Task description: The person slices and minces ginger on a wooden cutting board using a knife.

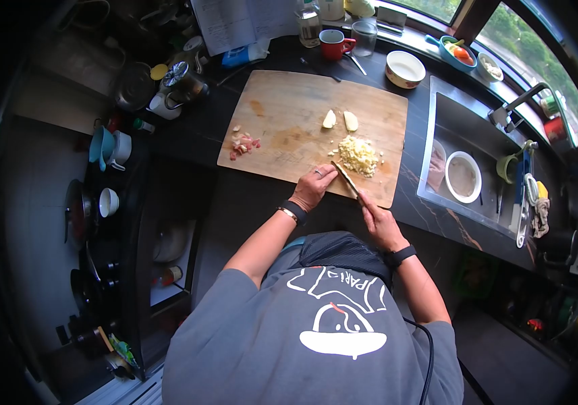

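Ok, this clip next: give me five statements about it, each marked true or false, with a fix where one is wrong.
1. The right hand holds the knife. True.
2. The chopped pile lies on the board. True.
3. The pink pieces lie right of the chopped pile. False: the pink pieces are at the board's left side.
4. A white bowl stands in the sink. True.
5. The red mug is in the sink. False: the red mug stands on the counter, beyond the board.
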A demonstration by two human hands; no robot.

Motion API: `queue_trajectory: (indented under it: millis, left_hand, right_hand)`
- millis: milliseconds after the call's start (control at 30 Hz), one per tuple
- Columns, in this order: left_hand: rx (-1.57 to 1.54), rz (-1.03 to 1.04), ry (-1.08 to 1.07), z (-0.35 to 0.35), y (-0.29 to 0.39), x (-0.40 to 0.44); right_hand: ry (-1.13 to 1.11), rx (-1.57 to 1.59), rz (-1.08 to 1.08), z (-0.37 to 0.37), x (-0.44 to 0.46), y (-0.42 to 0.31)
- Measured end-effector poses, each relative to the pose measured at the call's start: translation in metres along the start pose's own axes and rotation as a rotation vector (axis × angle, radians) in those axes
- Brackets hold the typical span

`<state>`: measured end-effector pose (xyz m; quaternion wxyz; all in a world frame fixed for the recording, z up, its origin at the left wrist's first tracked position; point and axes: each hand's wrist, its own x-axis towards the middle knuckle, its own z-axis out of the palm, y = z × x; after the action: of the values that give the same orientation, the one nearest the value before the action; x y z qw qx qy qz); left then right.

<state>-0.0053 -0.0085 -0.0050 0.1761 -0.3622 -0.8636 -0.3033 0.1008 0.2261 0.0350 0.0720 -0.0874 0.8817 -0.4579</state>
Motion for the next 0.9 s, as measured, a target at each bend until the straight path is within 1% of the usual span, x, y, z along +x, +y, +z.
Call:
queue_trajectory:
  millis: [33, 167, 233, 367, 433, 767, 900]
  left_hand:
    - [-0.002, 0.001, 0.000, -0.001, 0.000, 0.000]
    - [-0.010, -0.003, -0.004, 0.002, -0.002, -0.001]
    - [-0.019, -0.001, 0.000, 0.002, -0.003, 0.000]
    - [-0.017, 0.005, -0.009, 0.001, -0.005, 0.000]
    - [-0.020, 0.012, -0.008, 0.002, -0.006, 0.000]
    - [-0.028, 0.003, 0.020, 0.003, -0.005, 0.000]
    - [-0.031, -0.012, 0.020, 0.002, -0.003, -0.001]
  right_hand:
    - [0.000, 0.011, 0.037, -0.004, -0.001, -0.003]
    - [0.081, 0.016, 0.029, -0.007, 0.003, -0.017]
    - [0.062, -0.033, -0.071, -0.005, 0.004, -0.019]
    - [0.047, -0.033, -0.095, 0.000, 0.005, -0.016]
    - [0.077, -0.077, -0.169, 0.003, 0.006, -0.012]
    - [0.024, -0.100, -0.113, 0.012, 0.012, -0.008]
    - [0.095, -0.085, -0.180, 0.021, 0.017, -0.001]
